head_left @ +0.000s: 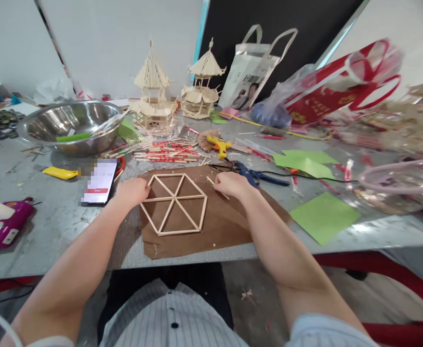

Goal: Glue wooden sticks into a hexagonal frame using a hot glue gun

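Observation:
A hexagonal frame of thin wooden sticks (175,198), with spokes meeting in its middle, lies flat on a brown sheet (229,226). My left hand (134,191) is closed at the frame's upper left side, its fingertips on the edge stick; the exact grip is partly hidden. To the right of the frame, my right hand (233,184) pinches a short wooden stick (210,180), which slants down beneath the fingers. This stick is apart from the frame. A phone (101,180) lies just left of my left hand, and blue-handled pliers (249,174) lie behind my right hand.
Behind the sheet are a yellow glue gun (219,146) and a pile of sticks (171,152). Two stick pagodas (151,96) stand farther back. A steel bowl (34,126), a yellow utility knife (61,173) and a purple device (12,226) are left. Green paper (323,217) lies right.

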{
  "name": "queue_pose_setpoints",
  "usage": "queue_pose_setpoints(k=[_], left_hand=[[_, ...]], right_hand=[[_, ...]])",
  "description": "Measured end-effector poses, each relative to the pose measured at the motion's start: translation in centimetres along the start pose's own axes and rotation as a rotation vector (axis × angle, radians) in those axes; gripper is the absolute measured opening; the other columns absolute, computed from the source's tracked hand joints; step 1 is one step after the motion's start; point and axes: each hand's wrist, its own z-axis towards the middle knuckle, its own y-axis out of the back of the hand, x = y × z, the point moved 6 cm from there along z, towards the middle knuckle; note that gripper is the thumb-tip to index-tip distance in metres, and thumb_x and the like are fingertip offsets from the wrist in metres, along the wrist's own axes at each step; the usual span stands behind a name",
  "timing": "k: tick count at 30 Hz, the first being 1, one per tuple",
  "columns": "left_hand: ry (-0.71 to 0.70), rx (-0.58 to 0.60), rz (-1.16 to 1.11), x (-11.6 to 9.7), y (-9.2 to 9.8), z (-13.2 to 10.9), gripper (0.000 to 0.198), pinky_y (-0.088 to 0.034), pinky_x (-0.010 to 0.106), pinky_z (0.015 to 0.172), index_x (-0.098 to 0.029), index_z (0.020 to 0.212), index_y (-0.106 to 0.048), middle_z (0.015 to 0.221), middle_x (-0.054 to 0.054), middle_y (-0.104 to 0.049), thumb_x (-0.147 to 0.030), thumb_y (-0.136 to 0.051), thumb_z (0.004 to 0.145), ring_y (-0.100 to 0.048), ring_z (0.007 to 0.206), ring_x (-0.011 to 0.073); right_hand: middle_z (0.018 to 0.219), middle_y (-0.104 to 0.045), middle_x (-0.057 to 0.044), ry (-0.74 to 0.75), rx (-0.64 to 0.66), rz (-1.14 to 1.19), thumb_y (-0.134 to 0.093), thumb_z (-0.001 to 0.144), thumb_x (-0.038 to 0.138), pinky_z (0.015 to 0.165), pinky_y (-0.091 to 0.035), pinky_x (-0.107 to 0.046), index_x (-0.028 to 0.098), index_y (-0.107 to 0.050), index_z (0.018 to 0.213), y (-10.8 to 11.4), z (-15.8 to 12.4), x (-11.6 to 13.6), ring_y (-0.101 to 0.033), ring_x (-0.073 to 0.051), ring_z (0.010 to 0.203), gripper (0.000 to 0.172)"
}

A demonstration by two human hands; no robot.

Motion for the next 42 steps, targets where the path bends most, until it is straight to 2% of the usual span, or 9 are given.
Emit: queue_pose_setpoints(k=[4,8,11,14,21,26,32,36,42], left_hand=[[-0.025,-0.001,-0.013,0.0,0.0,0.0,0.045,-0.049,0.043,0.080,-0.017,0.095,-0.069,0.103,0.016,-0.068,-0.041,-0.033,0.083,-0.062,0.099,0.0328],[-0.017,-0.012,-0.017,0.2,0.3,0.0,0.049,-0.048,0.043,0.078,-0.016,0.092,-0.069,0.099,0.017,-0.068,-0.046,-0.030,0.084,-0.062,0.096,0.0338],[0.021,-0.102,-0.013,0.3,1.1,-0.2,0.056,-0.048,0.040,0.073,-0.016,0.088,-0.068,0.092,0.017,-0.069,-0.052,-0.026,0.086,-0.064,0.091,0.0322],[-0.003,-0.231,-0.050,-0.2,2.2,-0.7,0.049,-0.047,0.035,0.068,-0.018,0.088,-0.066,0.085,0.013,-0.069,-0.050,-0.029,0.087,-0.065,0.085,0.0283],[-0.296,-0.467,-0.251,-3.6,3.5,-3.1,0.030,-0.044,0.029,0.067,-0.018,0.097,-0.060,0.101,0.007,-0.064,-0.041,-0.045,0.087,-0.063,0.081,0.0188],[-0.443,-0.414,-0.220,-5.9,2.8,-4.0,0.025,-0.043,0.026,0.063,-0.018,0.098,-0.058,0.101,0.007,-0.063,-0.038,-0.047,0.087,-0.062,0.083,0.0181],[-0.357,-0.450,-0.220,-5.3,3.0,-4.0,0.028,-0.040,0.025,0.055,-0.017,0.092,-0.058,0.088,0.005,-0.066,-0.039,-0.041,0.089,-0.062,0.073,0.0165],[-0.469,-0.443,-0.220,-6.0,2.9,-4.1,0.029,-0.040,0.024,0.059,-0.018,0.104,-0.055,0.090,0.005,-0.069,-0.039,-0.042,0.089,-0.064,0.077,0.0164],[-0.563,-0.405,-0.124,-6.7,2.5,-4.2,0.037,-0.037,0.024,0.055,-0.017,0.080,-0.061,0.077,0.004,-0.070,-0.037,-0.033,0.092,-0.063,0.070,0.0156]], right_hand=[[0.090,-0.069,-0.010,0.055,-0.074,0.071,-0.050,0.072,0.028,0.067,-0.043,-0.029,0.018,-0.065,0.078,-0.2,0.1,0.0,-0.063,-0.025,0.087,0.019],[0.067,-0.065,-0.002,0.248,-0.252,0.516,-0.044,0.078,0.029,0.060,-0.042,-0.024,0.019,-0.055,0.079,-0.2,0.3,0.1,-0.060,-0.014,0.061,0.015],[0.064,-0.063,-0.001,0.310,-0.374,0.708,-0.043,0.080,0.030,0.057,-0.041,-0.023,0.018,-0.052,0.081,-0.1,0.4,0.2,-0.056,-0.012,0.054,0.015],[0.068,-0.063,-0.002,0.382,-0.497,0.668,-0.045,0.080,0.031,0.059,-0.040,-0.024,0.018,-0.054,0.081,0.4,-0.2,1.1,-0.056,-0.013,0.060,0.015],[0.085,-0.068,-0.006,0.655,-0.489,0.590,-0.044,0.086,0.030,0.069,-0.044,-0.027,0.019,-0.061,0.089,0.3,-3.1,5.2,-0.061,-0.016,0.076,0.021],[0.087,-0.069,-0.006,0.770,-0.547,0.571,-0.043,0.088,0.027,0.069,-0.046,-0.025,0.019,-0.061,0.092,0.4,-4.6,6.5,-0.063,-0.016,0.078,0.021],[0.085,-0.069,-0.005,0.851,-0.564,0.567,-0.044,0.089,0.027,0.067,-0.046,-0.024,0.019,-0.061,0.089,0.6,-5.6,7.1,-0.063,-0.014,0.074,0.019],[0.084,-0.069,-0.003,0.866,-0.557,0.655,-0.045,0.088,0.025,0.068,-0.047,-0.024,0.020,-0.061,0.088,0.7,-6.0,7.4,-0.063,-0.013,0.074,0.016],[0.079,-0.067,-0.002,0.855,-0.574,0.790,-0.050,0.085,0.028,0.066,-0.047,-0.024,0.020,-0.061,0.088,0.4,-5.7,7.4,-0.061,-0.012,0.071,0.014]])
